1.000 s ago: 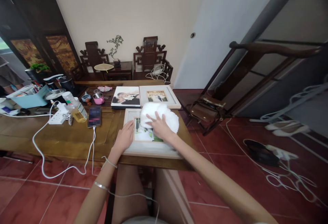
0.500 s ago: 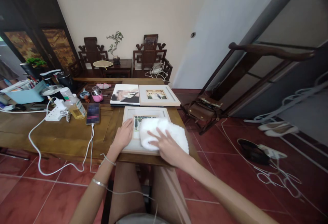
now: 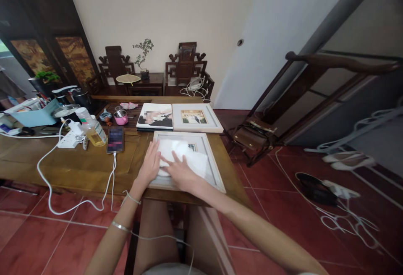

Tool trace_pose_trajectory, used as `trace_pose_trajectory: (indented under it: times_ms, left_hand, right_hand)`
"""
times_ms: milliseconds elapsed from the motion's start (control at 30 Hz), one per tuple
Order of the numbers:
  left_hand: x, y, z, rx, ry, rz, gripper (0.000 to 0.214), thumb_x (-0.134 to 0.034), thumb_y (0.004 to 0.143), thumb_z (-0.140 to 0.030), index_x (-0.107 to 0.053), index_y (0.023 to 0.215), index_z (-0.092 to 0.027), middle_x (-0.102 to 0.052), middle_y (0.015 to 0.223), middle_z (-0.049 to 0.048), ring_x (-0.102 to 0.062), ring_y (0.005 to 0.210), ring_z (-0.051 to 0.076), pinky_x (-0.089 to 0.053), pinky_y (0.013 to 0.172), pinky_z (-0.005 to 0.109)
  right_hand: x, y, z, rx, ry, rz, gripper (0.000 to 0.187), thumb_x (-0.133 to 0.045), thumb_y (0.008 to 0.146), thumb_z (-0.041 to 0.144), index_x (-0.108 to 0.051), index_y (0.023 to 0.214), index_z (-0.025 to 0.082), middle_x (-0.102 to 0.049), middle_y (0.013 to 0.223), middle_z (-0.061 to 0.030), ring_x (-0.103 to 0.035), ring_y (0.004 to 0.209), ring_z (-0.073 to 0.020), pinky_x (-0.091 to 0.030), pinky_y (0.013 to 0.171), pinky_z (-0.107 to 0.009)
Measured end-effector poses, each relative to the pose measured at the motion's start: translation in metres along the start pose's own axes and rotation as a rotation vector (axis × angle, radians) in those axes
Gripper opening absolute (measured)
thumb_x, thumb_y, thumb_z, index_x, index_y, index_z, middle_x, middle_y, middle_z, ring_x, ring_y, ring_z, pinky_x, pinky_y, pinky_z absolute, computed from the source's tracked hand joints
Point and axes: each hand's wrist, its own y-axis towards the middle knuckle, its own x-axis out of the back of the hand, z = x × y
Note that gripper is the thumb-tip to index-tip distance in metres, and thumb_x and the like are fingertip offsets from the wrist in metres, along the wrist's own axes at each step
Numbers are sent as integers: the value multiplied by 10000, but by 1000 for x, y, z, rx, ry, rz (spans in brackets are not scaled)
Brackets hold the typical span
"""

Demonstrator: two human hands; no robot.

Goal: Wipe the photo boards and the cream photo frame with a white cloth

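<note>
A light wooden picture frame (image 3: 214, 170) lies flat near the table's front edge, a small photo inside it. My right hand (image 3: 181, 172) rests on a white cloth (image 3: 197, 161), pressing it against the frame's face with fingers spread. The cloth covers the frame's middle and left, so only a corner of the photo (image 3: 192, 147) shows. Along the frame's left edge lies my left hand (image 3: 149, 163), fingers stretched out and touching the frame beside the cloth. Just behind are a second framed picture (image 3: 215, 118) and a white-covered photo album or panel (image 3: 155, 116).
To the left on the wooden table (image 3: 91, 163) are a phone (image 3: 115, 140) on a white cable, a bottle of yellowish liquid (image 3: 94, 131), a power strip (image 3: 71, 136) and a pink cup (image 3: 121, 118). A dark wooden chair (image 3: 270, 107) with a brown bag stands at right.
My right hand has slid the white cloth leftward across the frame, close to my left hand. The frame's right side is now uncovered. My left hand stays at the left edge.
</note>
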Motion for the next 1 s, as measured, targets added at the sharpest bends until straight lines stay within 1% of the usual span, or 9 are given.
trace_pose_trajectory:
  times_ms: [133, 233, 333, 467, 633, 700, 833, 933, 1000]
  left_hand:
    - [-4, 0, 5, -13, 51, 25, 478, -272, 972, -314, -330, 1418, -153, -272, 1527, 105, -169, 1432, 231, -217, 1169, 452]
    - [-9, 0, 8, -29, 125, 84, 452, -354, 916, -159, -413, 1364, -148, -286, 1519, 118, -118, 1440, 262, -225, 1154, 512]
    - [-10, 0, 6, -13, 149, 134, 570, -314, 815, 22, -435, 1347, -144, -241, 1536, 114, -80, 1445, 260, -263, 1124, 546]
    - [-3, 0, -4, -6, 159, 222, 699, -296, 729, 99, -431, 1353, -188, -254, 1536, 74, -135, 1440, 237, -317, 1084, 555]
    - [1, 1, -7, 1, 194, 315, 712, -328, 714, 92, -434, 1354, -201, -334, 1503, 74, -245, 1412, 214, -355, 1064, 512]
    - [0, 1, -4, 1, 201, 307, 695, -332, 715, 86, -454, 1341, -190, -352, 1493, 84, -255, 1407, 216, -356, 1063, 504]
    - [-1, 2, -2, -15, 199, 266, 634, -335, 734, 64, -504, 1298, -170, -450, 1422, 103, -322, 1371, 222, -355, 1075, 460]
    - [-1, 2, -3, -8, 181, 254, 661, -341, 718, 64, -477, 1321, -171, -468, 1400, 111, -359, 1347, 219, -345, 1084, 440]
    - [-1, 2, -4, -8, 175, 260, 707, -336, 699, 78, -444, 1348, -177, -452, 1416, 106, -350, 1355, 209, -327, 1098, 436]
  right_hand:
    - [-5, -50, 3, 91, 65, -12, 738, -416, 656, -27, -503, 1335, 247, -252, 1534, -13, -107, 1383, -438, -206, 1013, -718]
    - [-15, -78, -8, -5, 49, -43, 760, -395, 625, -42, -535, 1312, 251, -260, 1529, -9, -112, 1388, -423, -191, 1031, -701]
    - [-26, -99, -27, -135, 13, -84, 759, -387, 596, -53, -583, 1265, 248, -295, 1514, -13, -126, 1391, -407, -163, 1048, -689]
    - [-32, -106, -62, -217, -14, -179, 729, -364, 610, -70, -599, 1233, 228, -326, 1502, -30, -140, 1401, -363, -228, 1061, -630]
    - [-10, -48, -99, -355, -34, -487, 666, -378, 659, -72, -537, 1274, 128, -339, 1480, -162, -165, 1395, -370, -291, 1029, -607]
    - [4, -10, -99, -237, -59, -538, 689, -390, 631, -91, -558, 1250, 162, -300, 1508, -117, -104, 1409, -354, -210, 1055, -632]
    - [21, 56, -71, 108, -96, -378, 692, -397, 669, -89, -551, 1257, 242, -346, 1494, -45, -106, 1421, -279, -110, 1082, -624]
    - [17, 77, -58, 97, -91, -239, 661, -400, 728, -65, -531, 1279, 276, -438, 1439, -45, -199, 1403, -244, -169, 1079, -578]
    - [12, 74, -63, 41, -91, -219, 656, -398, 734, -68, -534, 1281, 267, -499, 1389, -68, -238, 1390, -245, -193, 1066, -569]
